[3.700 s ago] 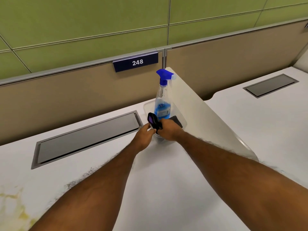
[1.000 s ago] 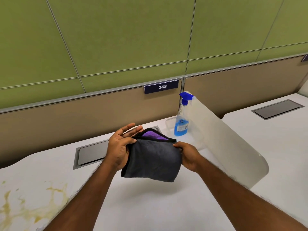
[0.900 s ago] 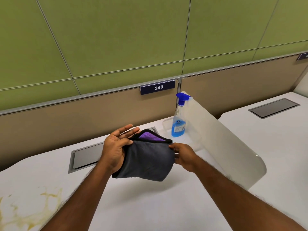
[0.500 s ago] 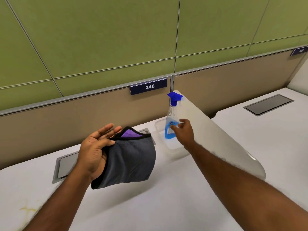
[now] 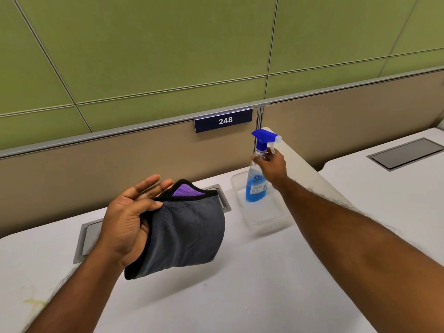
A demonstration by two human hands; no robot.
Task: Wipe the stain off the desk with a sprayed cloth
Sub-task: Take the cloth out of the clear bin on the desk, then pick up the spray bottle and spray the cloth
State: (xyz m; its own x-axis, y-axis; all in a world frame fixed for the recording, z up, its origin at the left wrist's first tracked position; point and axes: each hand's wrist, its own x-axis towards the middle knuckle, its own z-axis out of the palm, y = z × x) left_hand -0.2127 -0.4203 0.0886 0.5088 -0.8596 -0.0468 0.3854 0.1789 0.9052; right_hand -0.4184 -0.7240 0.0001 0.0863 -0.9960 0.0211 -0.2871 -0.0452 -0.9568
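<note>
My left hand [image 5: 129,217] is raised above the white desk [image 5: 240,289] and holds a folded grey cloth [image 5: 187,234] with a purple inner side; the thumb pins it against the palm and the fingers stay stretched out. My right hand [image 5: 272,165] reaches forward, its fingers wrapped around the neck of the spray bottle [image 5: 255,188], just below the blue trigger head. The bottle holds blue liquid and stands upright in a clear plastic tray [image 5: 262,219]. A faint yellow stain [image 5: 33,302] shows on the desk at the lower left edge.
A white curved divider [image 5: 310,171] rises right behind the bottle and separates this desk from the neighbouring desk [image 5: 384,188]. A grey cable flap [image 5: 89,234] is set into the desk behind the cloth. A tan partition with a "248" sign [image 5: 223,120] closes the back.
My right hand let go of the cloth, reached to the bottle and slid up from its body to its neck. The left hand keeps the cloth alone. The view has shifted right, so the stain sits nearly out of frame.
</note>
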